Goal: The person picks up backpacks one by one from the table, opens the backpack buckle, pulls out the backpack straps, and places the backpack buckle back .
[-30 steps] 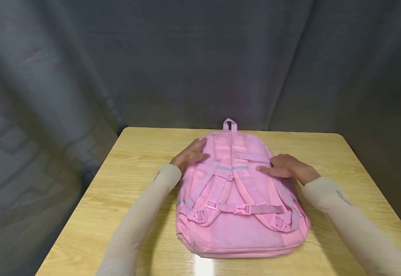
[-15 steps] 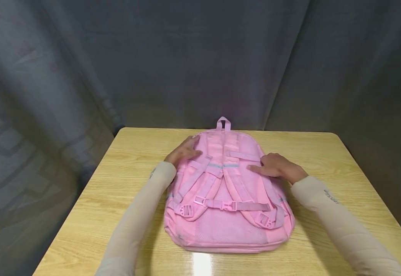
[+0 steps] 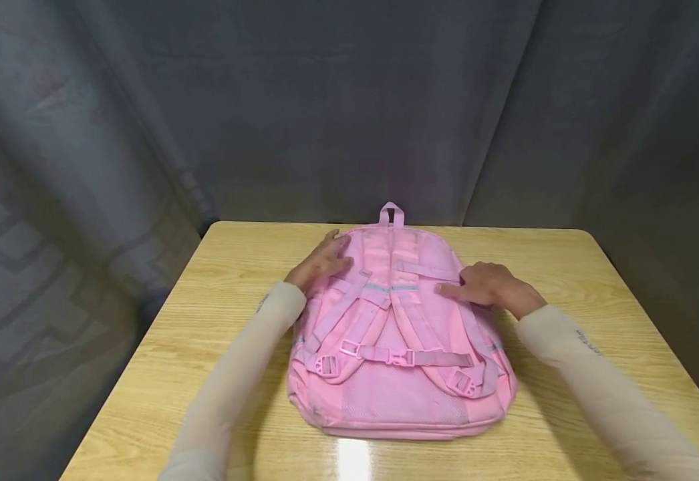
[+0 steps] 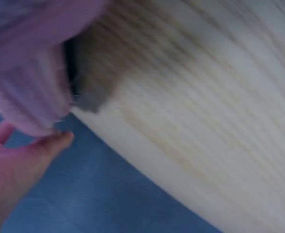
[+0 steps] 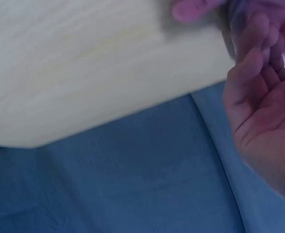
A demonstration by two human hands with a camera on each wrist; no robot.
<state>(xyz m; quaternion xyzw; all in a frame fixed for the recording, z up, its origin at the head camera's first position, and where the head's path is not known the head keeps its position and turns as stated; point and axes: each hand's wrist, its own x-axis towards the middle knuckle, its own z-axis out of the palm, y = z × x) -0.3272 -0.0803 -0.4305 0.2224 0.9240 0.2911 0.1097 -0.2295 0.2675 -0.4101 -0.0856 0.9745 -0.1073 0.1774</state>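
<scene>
A pink backpack (image 3: pixel 400 401) lies on the table with its strap side up and its top loop pointing away from me. Two shoulder straps cross its back panel, joined by a buckled chest strap (image 3: pixel 446 359). My left hand (image 3: pixel 322 260) rests along the upper left edge, its fingers mostly straight and touching the fabric. On the right edge, my right hand (image 3: pixel 488 284) holds the bag's side, thumb on top. The right wrist view shows curled fingers (image 5: pixel 251 68) against the bag. Only part of the left hand (image 4: pixel 21 165) shows in the left wrist view.
The pale wooden table (image 3: pixel 205 287) extends to the left and right of the backpack. A dark grey curtain (image 3: pixel 349 113) hangs behind the table and along its sides. A bright light reflection lies on the tabletop before the bag.
Between the first frame and the second, the backpack and both hands shift slightly left on the table. Since then they have stayed nearly still, with the left fingertips lifting a little.
</scene>
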